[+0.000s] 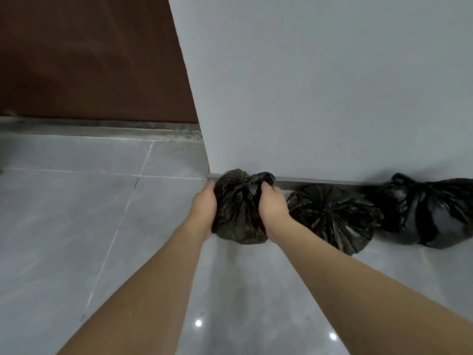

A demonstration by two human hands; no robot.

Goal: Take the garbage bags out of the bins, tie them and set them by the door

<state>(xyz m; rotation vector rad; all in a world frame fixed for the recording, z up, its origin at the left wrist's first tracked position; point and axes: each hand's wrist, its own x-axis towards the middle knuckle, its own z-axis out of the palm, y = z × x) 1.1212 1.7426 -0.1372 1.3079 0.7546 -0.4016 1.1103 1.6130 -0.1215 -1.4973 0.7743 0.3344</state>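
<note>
Far left, the dark brown door (89,57) is filling the upper corner, with a grey metal threshold strip (102,129) running along its foot where the glossy grey tiled floor (76,213) is meeting it. Moving right, the left hand (203,208) is pressing flat against the left flank of a small tied black garbage bag (238,211), fingers fairly straight along the plastic. The bag is sitting at the corner of the pale wall (320,85), just beside the door. The right hand (272,204) is curling over the bag's right side, fingers gripping the gathered top. Further right, a second tied bag (332,216) is resting against the wall's base, and a third bag (430,211) is lying beyond it at the edge.
</note>
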